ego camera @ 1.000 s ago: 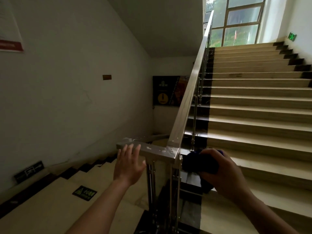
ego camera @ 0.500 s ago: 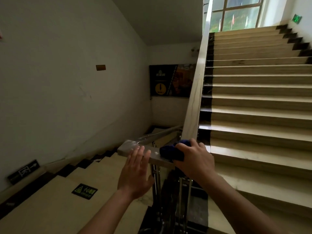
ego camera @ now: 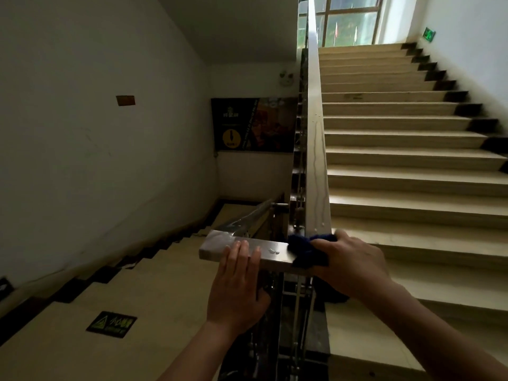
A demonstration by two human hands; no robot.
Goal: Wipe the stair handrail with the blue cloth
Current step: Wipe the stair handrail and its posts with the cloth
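A steel stair handrail [ego camera: 316,149] runs up the middle of the head view and turns at the bottom into a short flat section [ego camera: 220,243] with water drops on it. My right hand [ego camera: 349,259] presses a dark blue cloth [ego camera: 308,250] onto the corner where the sloping rail meets the flat section. My left hand [ego camera: 237,284] rests with flat, straight fingers against the near face of the flat section, left of the cloth, holding nothing.
Beige steps [ego camera: 406,166] climb on the right toward a window [ego camera: 346,20]. A lower flight [ego camera: 132,295] descends on the left along a white wall, with a green floor sticker [ego camera: 111,324]. Steel balusters [ego camera: 297,312] stand below the rail. A dark poster [ego camera: 253,123] hangs ahead.
My right hand has carried the cloth from beside the rail's right side up onto the rail's corner. The view has shifted right. My left hand stays on the flat section.
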